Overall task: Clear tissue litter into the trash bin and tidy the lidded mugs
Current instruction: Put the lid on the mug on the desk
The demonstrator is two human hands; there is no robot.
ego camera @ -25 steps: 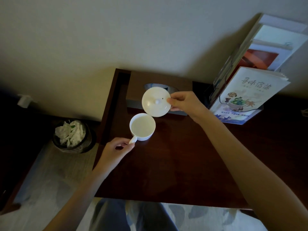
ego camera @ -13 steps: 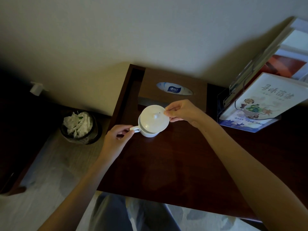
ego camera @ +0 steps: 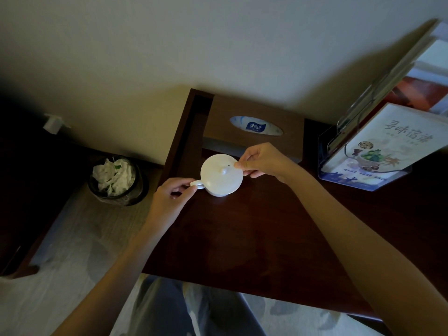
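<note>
Tissue litter (ego camera: 114, 177) fills a small dark trash bin (ego camera: 140, 190) on the floor, left of a dark wooden counter (ego camera: 254, 238). No loose tissue shows on the counter, so that part of the task looks done.

On the counter, near its back left corner and just in front of a brown tissue box (ego camera: 254, 134), stands a white mug (ego camera: 219, 190). Its round white lid (ego camera: 221, 173) sits on top and covers the opening. The room is dim, so whether the lid is fully seated or a little off centre is hard to tell.

The left hand (ego camera: 169, 202) pinches the mug's handle, grip narrow. The right hand (ego camera: 261, 161) pinches the lid's right edge between thumb and fingertips, grip narrow too.

Only this one mug is in view. Letting go, and perhaps setting the mug in its place, seems to be what remains. A clear stand of booklets (ego camera: 378, 151) is at the right.
</note>
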